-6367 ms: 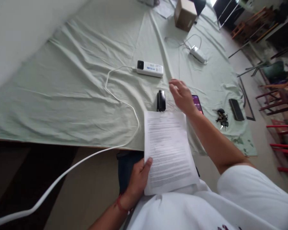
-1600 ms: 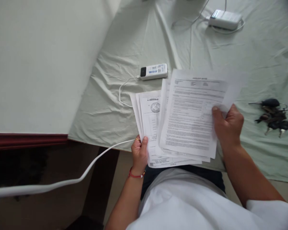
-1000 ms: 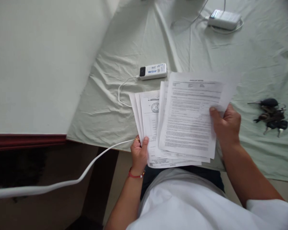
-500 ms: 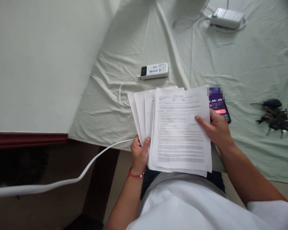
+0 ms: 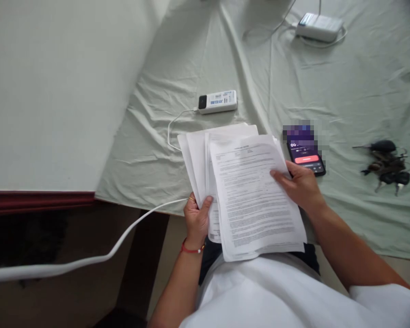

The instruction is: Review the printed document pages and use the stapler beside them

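Note:
My left hand grips a fanned bundle of paper sheets by its lower left edge, thumb on top. Closed on the right edge of a printed sheet is my right hand, its thumb pressing the front. This printed sheet lies tilted over the bundle and covers much of it; more sheet edges show behind its upper right corner. A phone with a lit screen rests on the cloth just beyond my right hand.
A pale green cloth with creases covers the table. On it lie a white power bank with a cable, another white device farther back, and a bunch of keys at right. A thick white cable runs off to the left.
My right hand has tilted the printed sheet and drawn it slightly down, baring more of the sheets under it and more of the phone. My left hand stays nearly in place.

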`<act>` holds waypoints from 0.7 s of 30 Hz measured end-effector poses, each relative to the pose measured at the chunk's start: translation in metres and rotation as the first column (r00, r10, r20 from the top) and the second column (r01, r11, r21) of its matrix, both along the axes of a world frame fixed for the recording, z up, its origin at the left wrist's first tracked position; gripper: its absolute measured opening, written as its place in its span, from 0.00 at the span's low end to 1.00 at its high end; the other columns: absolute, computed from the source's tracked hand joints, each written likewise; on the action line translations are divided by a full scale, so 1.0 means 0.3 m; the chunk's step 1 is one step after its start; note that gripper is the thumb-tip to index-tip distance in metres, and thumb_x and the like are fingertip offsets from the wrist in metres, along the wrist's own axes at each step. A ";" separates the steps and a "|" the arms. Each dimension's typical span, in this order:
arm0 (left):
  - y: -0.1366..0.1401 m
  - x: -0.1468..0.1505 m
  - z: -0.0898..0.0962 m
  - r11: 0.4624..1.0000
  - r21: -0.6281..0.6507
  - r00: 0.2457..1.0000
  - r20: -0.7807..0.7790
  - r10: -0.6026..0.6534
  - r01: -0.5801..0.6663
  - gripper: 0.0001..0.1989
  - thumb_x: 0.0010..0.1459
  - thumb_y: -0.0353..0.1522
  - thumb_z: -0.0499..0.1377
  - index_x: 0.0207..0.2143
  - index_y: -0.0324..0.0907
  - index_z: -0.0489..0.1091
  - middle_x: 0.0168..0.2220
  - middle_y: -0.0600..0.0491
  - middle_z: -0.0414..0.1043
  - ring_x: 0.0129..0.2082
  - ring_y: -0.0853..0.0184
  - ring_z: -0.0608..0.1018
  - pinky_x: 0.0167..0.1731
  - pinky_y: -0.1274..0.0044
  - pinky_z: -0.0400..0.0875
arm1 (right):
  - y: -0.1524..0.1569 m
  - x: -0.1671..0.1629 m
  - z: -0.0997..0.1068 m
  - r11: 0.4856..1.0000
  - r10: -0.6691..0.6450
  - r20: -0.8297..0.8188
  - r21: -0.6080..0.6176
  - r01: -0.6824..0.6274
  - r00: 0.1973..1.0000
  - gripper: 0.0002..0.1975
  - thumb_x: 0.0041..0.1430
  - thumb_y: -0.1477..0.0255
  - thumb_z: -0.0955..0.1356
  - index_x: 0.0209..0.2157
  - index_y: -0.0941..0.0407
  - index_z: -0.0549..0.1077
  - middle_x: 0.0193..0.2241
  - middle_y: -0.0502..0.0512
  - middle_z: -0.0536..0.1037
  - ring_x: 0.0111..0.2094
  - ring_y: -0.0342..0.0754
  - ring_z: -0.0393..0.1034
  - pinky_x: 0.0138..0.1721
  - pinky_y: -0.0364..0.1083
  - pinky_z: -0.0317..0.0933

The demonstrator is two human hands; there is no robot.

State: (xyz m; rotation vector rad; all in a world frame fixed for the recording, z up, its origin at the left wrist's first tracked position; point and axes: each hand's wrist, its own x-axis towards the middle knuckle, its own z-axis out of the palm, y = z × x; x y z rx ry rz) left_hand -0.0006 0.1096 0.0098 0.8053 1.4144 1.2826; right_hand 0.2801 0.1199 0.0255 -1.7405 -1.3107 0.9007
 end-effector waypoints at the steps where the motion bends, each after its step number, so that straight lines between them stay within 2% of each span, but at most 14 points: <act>1: 0.000 0.000 -0.001 1.000 0.005 1.000 0.002 0.001 -0.001 0.21 0.46 0.40 0.74 0.40 0.40 0.75 0.36 0.52 0.81 0.31 0.68 0.81 0.34 0.79 0.76 | 0.001 0.000 -0.003 1.000 -0.005 0.037 0.024 0.004 0.999 0.11 0.61 0.63 0.69 0.38 0.55 0.79 0.30 0.52 0.80 0.31 0.51 0.73 0.32 0.48 0.66; 3: 0.000 -0.001 -0.006 1.000 0.018 1.000 -0.005 -0.005 0.005 0.20 0.47 0.39 0.74 0.40 0.40 0.76 0.36 0.53 0.81 0.32 0.68 0.81 0.35 0.79 0.76 | 0.006 0.001 -0.007 0.995 -0.022 0.129 0.096 0.010 0.991 0.10 0.61 0.64 0.68 0.36 0.55 0.78 0.33 0.55 0.79 0.35 0.53 0.74 0.37 0.51 0.68; 5: -0.001 -0.004 -0.011 1.000 0.025 1.000 -0.017 -0.014 0.014 0.20 0.47 0.38 0.74 0.41 0.41 0.76 0.37 0.53 0.81 0.33 0.68 0.81 0.36 0.79 0.76 | 0.011 0.003 -0.010 0.985 -0.042 0.182 0.172 0.010 0.982 0.10 0.61 0.64 0.68 0.37 0.55 0.78 0.40 0.58 0.79 0.41 0.56 0.75 0.44 0.55 0.69; 7: -0.002 -0.007 -0.014 1.000 0.016 0.999 -0.025 -0.022 0.022 0.20 0.46 0.38 0.74 0.41 0.41 0.76 0.37 0.53 0.81 0.33 0.68 0.81 0.36 0.78 0.76 | 0.015 0.003 -0.013 0.976 -0.058 0.192 0.219 0.015 0.980 0.10 0.62 0.65 0.68 0.41 0.54 0.78 0.49 0.60 0.78 0.49 0.59 0.73 0.51 0.58 0.67; 9: -0.002 -0.009 -0.014 1.000 0.009 0.999 -0.023 -0.028 0.028 0.21 0.45 0.37 0.75 0.40 0.41 0.76 0.36 0.53 0.81 0.33 0.68 0.81 0.36 0.78 0.76 | 0.016 0.002 -0.013 0.973 -0.070 0.189 0.231 0.025 0.980 0.11 0.62 0.65 0.68 0.43 0.53 0.77 0.53 0.61 0.76 0.54 0.60 0.71 0.53 0.59 0.66; 11: -0.002 -0.010 -0.012 0.999 0.011 0.999 -0.023 -0.031 0.031 0.21 0.45 0.37 0.75 0.40 0.40 0.76 0.37 0.52 0.81 0.33 0.68 0.81 0.36 0.78 0.76 | 0.014 0.001 -0.011 0.979 -0.068 0.174 0.200 0.032 0.982 0.12 0.62 0.64 0.68 0.44 0.53 0.77 0.48 0.59 0.79 0.49 0.58 0.74 0.49 0.57 0.68; 13: -0.003 -0.010 -0.011 1.000 0.010 0.999 -0.025 -0.027 0.027 0.21 0.45 0.36 0.75 0.41 0.40 0.76 0.37 0.52 0.81 0.33 0.67 0.81 0.36 0.78 0.76 | 0.011 0.000 -0.005 0.991 -0.058 0.150 0.131 0.039 0.987 0.11 0.62 0.62 0.68 0.42 0.53 0.77 0.38 0.56 0.81 0.38 0.55 0.75 0.39 0.53 0.70; 15: -0.004 -0.009 -0.011 1.000 0.004 1.000 -0.013 -0.021 0.021 0.22 0.45 0.36 0.75 0.41 0.41 0.76 0.37 0.53 0.82 0.33 0.68 0.81 0.36 0.78 0.77 | 0.008 0.000 0.003 0.996 -0.058 0.138 0.074 0.048 0.989 0.10 0.61 0.61 0.68 0.38 0.53 0.76 0.30 0.53 0.80 0.30 0.52 0.73 0.32 0.49 0.67; 21: -0.008 -0.012 -0.017 0.999 0.036 0.998 0.059 -0.018 0.016 0.18 0.54 0.40 0.70 0.45 0.43 0.76 0.40 0.52 0.81 0.37 0.67 0.82 0.39 0.78 0.77 | 0.001 -0.003 0.012 0.991 -0.090 0.189 0.111 0.069 0.978 0.10 0.61 0.60 0.69 0.32 0.52 0.74 0.26 0.52 0.78 0.27 0.49 0.69 0.27 0.46 0.62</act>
